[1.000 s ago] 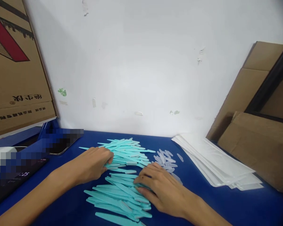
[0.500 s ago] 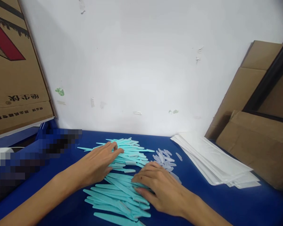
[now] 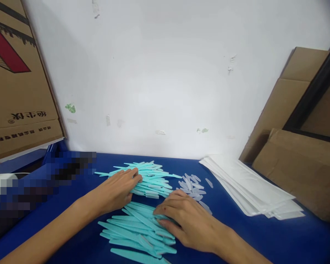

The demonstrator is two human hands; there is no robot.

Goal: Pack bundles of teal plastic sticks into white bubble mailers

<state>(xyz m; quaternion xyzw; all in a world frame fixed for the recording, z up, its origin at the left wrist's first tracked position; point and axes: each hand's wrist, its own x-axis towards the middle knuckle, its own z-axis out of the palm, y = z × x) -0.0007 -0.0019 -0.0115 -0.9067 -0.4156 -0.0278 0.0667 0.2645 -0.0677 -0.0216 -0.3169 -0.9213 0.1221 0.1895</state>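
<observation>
Slim turquoise eyebrow razors lie in two heaps on the blue tabletop (image 3: 79, 242). My left hand (image 3: 123, 189) curls over the left part of the far heap of razors (image 3: 154, 179), its fingers bent around some of them. On the right end of the near heap of razors (image 3: 134, 229) rests my right hand (image 3: 181, 216), thumb and fingers closed around razor ends. Its palm hides what exactly is gripped. One razor (image 3: 134, 255) lies apart at the front. Beyond my right hand sits a small pile of clear plastic caps (image 3: 191, 185).
A fanned stack of white sheets or flat bags (image 3: 247, 187) lies at the right. Cardboard boxes (image 3: 299, 168) stand behind it, and a large printed carton (image 3: 19, 88) rises at the left. The white wall (image 3: 165, 80) closes off the back.
Loose razors at the near edge of the far heap have been drawn in closer to it. My left hand has shifted slightly; my right hand has barely moved.
</observation>
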